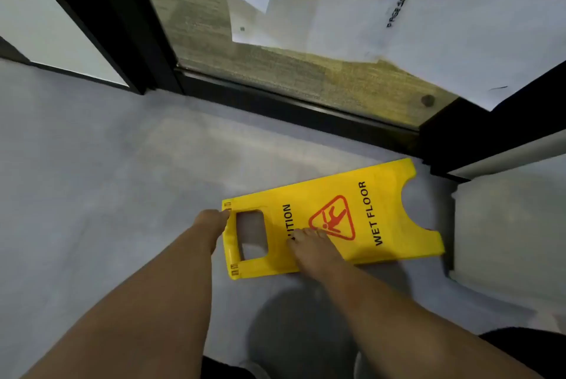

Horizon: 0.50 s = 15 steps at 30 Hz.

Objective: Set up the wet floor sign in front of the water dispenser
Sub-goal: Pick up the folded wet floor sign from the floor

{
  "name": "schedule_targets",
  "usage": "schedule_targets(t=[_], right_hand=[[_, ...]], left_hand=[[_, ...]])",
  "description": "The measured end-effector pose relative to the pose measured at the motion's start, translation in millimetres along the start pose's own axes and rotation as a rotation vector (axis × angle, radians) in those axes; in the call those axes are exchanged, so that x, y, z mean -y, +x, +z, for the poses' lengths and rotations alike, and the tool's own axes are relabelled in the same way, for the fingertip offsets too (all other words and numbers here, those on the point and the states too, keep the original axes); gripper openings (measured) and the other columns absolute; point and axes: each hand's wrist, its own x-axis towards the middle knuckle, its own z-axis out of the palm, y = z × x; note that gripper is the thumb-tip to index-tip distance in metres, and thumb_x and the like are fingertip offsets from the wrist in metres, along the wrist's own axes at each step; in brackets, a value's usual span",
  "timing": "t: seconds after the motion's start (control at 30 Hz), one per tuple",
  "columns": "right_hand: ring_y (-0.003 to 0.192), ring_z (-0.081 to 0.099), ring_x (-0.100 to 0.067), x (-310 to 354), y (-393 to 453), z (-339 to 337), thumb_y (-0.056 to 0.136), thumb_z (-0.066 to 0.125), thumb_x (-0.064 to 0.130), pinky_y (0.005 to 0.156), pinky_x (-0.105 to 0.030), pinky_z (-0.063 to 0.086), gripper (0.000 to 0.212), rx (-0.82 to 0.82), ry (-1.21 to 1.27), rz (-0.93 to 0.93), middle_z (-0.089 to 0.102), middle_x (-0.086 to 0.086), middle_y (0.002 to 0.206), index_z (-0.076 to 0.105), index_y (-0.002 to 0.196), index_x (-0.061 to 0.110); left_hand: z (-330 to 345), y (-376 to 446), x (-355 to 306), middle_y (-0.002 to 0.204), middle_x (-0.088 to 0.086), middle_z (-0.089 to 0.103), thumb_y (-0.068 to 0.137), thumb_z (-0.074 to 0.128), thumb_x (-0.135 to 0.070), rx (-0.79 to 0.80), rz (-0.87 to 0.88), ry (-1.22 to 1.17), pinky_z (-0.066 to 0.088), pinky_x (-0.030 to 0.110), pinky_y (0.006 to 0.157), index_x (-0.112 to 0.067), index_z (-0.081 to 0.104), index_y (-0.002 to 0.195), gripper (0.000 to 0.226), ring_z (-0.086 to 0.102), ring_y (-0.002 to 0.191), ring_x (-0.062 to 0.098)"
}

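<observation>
A yellow wet floor sign [367, 213] lies folded flat on the grey floor, its handle end toward the left and its notched foot end toward the right. Black words "CAUTION" and "WET FLOOR" and a red slip symbol face up. My left hand [213, 224] touches the handle end at its top left corner, fingers curled against the edge. My right hand [309, 245] rests palm down on the sign's face, fingers spread over the word "CAUTION". No water dispenser is visible.
A black-framed glass partition [275, 102] runs behind the sign, with white paper sheets [428, 26] behind the glass. A pale block or base [505, 225] stands right of the sign. Open grey floor [92, 179] stretches to the left.
</observation>
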Motion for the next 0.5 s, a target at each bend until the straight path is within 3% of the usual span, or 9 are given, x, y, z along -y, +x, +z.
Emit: schedule_targets(t=[0.1,0.33,0.5], right_hand=[[0.129,0.037,-0.034,12,14,17,0.092,0.043,0.011,0.103,-0.060,0.031,0.040,0.054,0.015,-0.028,0.040,-0.009,0.141,0.047,0.132,0.014],[0.141,0.016,-0.033,32,24,40,0.095,0.041,0.013,0.102,-0.075,0.021,0.054,0.110,0.001,-0.068,0.018,-0.003,0.156,0.025,0.147,0.013],[0.147,0.005,-0.032,29,22,45,0.098,0.041,0.021,0.102,-0.074,0.023,0.057,0.171,0.018,-0.041,0.008,-0.001,0.161,0.018,0.150,0.017]], left_hand=[[14,18,15,0.154,0.020,0.034,0.097,0.053,-0.025,0.038,-0.090,-0.146,0.035,0.050,0.110,0.002,0.034,0.146,0.059,0.036,0.140,0.039],[38,32,45,0.157,0.020,0.026,0.100,0.046,-0.023,0.112,-0.220,-0.158,0.027,0.053,0.113,0.000,0.021,0.151,0.061,0.028,0.143,0.038],[45,34,45,0.158,0.019,0.026,0.100,0.046,-0.017,0.085,-0.218,-0.235,0.028,0.052,0.116,0.000,0.022,0.150,0.058,0.029,0.144,0.037]])
